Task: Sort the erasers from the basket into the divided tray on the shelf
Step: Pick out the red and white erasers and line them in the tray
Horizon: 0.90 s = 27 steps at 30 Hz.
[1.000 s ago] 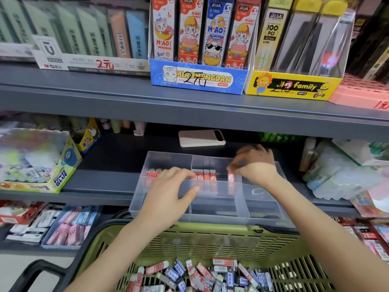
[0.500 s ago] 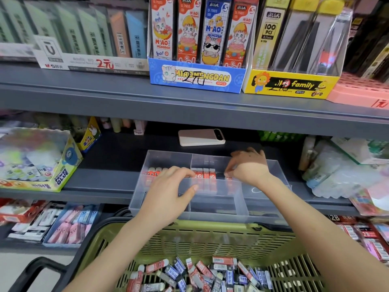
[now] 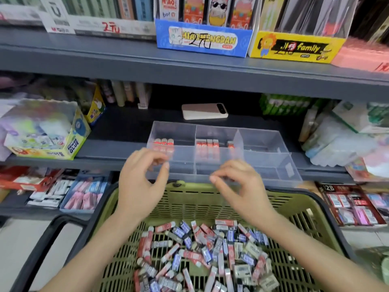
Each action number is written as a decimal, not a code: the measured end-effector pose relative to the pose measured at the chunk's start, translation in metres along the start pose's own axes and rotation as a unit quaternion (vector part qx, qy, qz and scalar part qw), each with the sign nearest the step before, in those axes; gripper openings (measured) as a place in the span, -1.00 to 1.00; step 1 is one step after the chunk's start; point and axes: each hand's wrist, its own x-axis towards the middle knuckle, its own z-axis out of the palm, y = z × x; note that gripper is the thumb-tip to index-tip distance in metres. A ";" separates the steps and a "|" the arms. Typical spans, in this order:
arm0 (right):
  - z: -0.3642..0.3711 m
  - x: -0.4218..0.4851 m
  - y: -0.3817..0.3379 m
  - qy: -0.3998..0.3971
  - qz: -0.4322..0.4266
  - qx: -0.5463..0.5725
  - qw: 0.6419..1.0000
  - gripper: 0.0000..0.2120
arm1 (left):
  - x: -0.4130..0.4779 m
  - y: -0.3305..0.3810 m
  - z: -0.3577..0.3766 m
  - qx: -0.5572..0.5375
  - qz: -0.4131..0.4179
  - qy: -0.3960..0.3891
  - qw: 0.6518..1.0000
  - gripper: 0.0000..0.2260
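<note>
A stationery shop: grey shelves (image 3: 189,66) of price-marked display boxes (image 3: 202,39), glue box (image 3: 73,142), green shopping basket (image 3: 189,203).

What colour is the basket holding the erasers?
The basket is olive green, seen best in the head view.

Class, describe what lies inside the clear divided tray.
The tray holds three red erasers back-left, a row of four plus a lone eraser back-middle; none show on the right. The left hand and right hand cover parts of the front compartments.
</note>
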 end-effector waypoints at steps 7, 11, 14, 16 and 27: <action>0.072 -0.094 0.037 -0.200 0.161 -0.114 0.960 -0.81 | -0.065 -0.020 0.014 0.116 -0.053 -0.222 0.967 -0.88; 0.103 -0.114 0.059 -0.268 0.235 -0.163 0.920 -0.73 | -0.098 -0.050 0.045 0.237 -0.117 -0.399 0.878 -0.78; 0.119 -0.116 0.061 -0.272 0.253 -0.216 0.903 -0.77 | -0.112 -0.074 0.062 0.221 -0.148 -0.442 0.857 -0.71; 0.125 -0.115 0.060 -0.267 0.276 -0.234 0.893 -0.78 | -0.117 -0.085 0.071 0.200 -0.170 -0.413 0.872 -0.68; 0.112 -0.131 0.071 -0.335 0.248 -0.197 0.887 -0.79 | -0.151 -0.114 0.082 0.190 -0.215 -0.311 0.906 -0.68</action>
